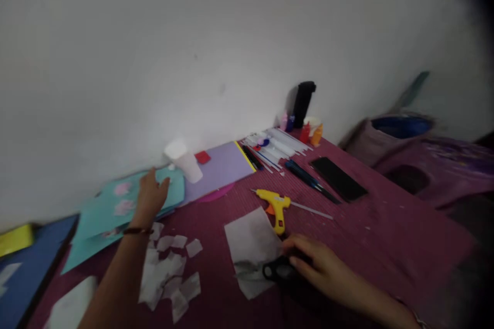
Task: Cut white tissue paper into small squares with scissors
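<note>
My left hand (152, 194) reaches over turquoise paper (110, 195) near the wall, thumb and forefinger apart, with nothing visible between them. Small pink paper shapes (123, 208) lie on that paper beside the hand. My right hand (318, 264) is at the black handles of a pair of scissors (276, 269), its fingers closed around them. The scissors' blades rest over a white paper sheet (250, 239). Just beyond the right hand lies a yellow glue gun (275, 200) with a glue stick in its back. Cut white paper pieces (170, 270) are heaped near my left forearm.
A lilac sheet (219, 169), pens (252, 158), white sticks (274, 144) and a black phone (338, 178) lie on the magenta table cover (401, 231). Small paint bottles (317, 135) and a black object (304, 103) stand by the wall. Bags (436, 159) are beyond the right edge.
</note>
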Motion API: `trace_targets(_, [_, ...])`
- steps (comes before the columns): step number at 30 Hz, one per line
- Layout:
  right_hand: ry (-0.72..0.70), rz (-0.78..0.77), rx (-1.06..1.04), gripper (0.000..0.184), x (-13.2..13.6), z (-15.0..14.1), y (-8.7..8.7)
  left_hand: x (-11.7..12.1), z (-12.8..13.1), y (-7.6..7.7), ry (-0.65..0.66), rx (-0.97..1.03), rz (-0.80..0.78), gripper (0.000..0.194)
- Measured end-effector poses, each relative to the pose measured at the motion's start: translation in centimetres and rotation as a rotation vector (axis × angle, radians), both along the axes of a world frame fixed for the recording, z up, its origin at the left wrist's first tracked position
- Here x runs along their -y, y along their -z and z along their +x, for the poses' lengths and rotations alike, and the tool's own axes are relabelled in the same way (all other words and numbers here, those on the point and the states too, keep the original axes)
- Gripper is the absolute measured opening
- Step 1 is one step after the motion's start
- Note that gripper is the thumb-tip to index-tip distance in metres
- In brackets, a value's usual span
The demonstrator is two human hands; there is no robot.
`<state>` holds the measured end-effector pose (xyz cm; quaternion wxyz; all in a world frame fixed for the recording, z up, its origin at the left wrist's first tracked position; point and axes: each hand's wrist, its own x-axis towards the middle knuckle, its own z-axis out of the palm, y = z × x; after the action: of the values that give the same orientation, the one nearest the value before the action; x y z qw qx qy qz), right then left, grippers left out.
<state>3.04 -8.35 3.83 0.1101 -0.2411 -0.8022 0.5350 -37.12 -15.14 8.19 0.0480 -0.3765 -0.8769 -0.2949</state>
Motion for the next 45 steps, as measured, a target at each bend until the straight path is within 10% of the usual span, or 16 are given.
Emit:
trace_targets(6, [-0.231, 0.323, 0.213, 0.05, 0.3, 3.1, 0.0, 0.5, 8.8, 2.7, 0.663, 0.213, -0.346, 0.026])
trace_targets(10, [-0.301, 0.513, 0.282, 0.063, 0.7, 2.9, 1.0, -0.9, 13.1, 4.8, 0.803, 0.184, -0.414, 0.029])
trace_targets(15, [-0.23, 0.422, 0.204, 0.055, 0.0, 3.5, 1.0, -3.2, 13.9, 5.7, 0.778, 0.209, -0.392, 0.041])
trace_targets(21, [0.183, 0.229, 0.033, 0.045, -2.1, 8.1, 2.1, -5.5, 15.2, 6.5, 0.812, 0.254, -0.376, 0.047])
trace_targets(26, [0.244, 0.254, 0.053, 0.046, -2.0, 9.8, 3.3, -6.2, 16.1, 7.0, 0.825, 0.374, -0.388, 0.003])
trace_targets(32, [0.253, 0.142, -0.004, 0.046, -0.9, 8.8, 3.3, -1.8, 13.9, 3.4, 0.753, 0.575, -0.341, 0.013])
trace_targets(37, [0.184, 0.03, -0.03, 0.041, -0.7, 7.3, 2.5, 2.9, 12.2, 1.2, 0.413, 0.998, -0.032, 0.024])
trace_targets(45, [-0.013, 0.341, 0.133, 0.057, 0.7, 6.2, 3.0, 4.2, 12.8, 0.1, 0.316, 0.911, 0.055, 0.025])
